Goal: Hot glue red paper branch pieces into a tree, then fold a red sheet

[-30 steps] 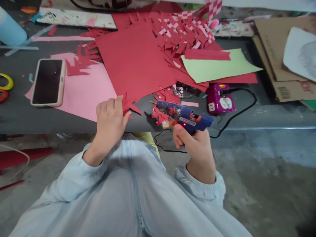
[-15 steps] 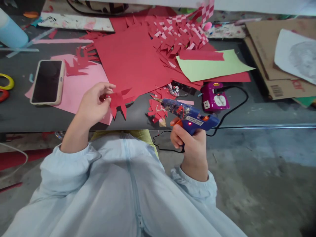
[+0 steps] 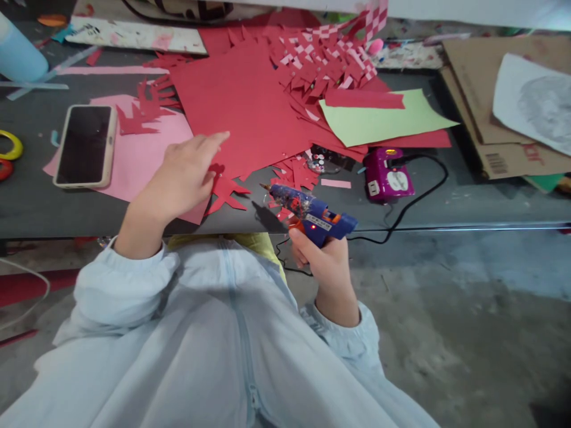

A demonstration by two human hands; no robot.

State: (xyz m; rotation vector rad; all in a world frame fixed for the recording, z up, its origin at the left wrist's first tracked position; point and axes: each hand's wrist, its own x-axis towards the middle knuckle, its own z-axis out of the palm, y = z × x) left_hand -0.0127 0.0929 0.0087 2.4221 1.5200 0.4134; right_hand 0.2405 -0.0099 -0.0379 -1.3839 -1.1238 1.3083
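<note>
My left hand (image 3: pixel 181 178) is over the front of the desk with its fingers stretched out to the right. Its thumb is at the edge of a red spiky paper cutout (image 3: pixel 226 193), partly covering it. My right hand (image 3: pixel 323 255) is wrapped round the handle of a blue hot glue gun (image 3: pixel 312 211). A small red light glows on the gun, and its metal nozzle points left, a short way from the cutout. Behind the nozzle lie more red paper cutouts (image 3: pixel 297 171) and a clear dish of small beads (image 3: pixel 319 160).
A phone (image 3: pixel 84 145) rests on pink paper (image 3: pixel 134 163) at left. Large red sheets (image 3: pixel 236 101), a pale green sheet (image 3: pixel 383 125) and woven checked strips (image 3: pixel 330 56) fill the back. A purple power box (image 3: pixel 388 175) feeds a black cord. Cardboard (image 3: pixel 473 77) lies at right.
My left hand has shifted right and its pinch on the red cutout has loosened, the fingers now extended. The cutout has turned and moved right. The glue gun has moved left and slightly down.
</note>
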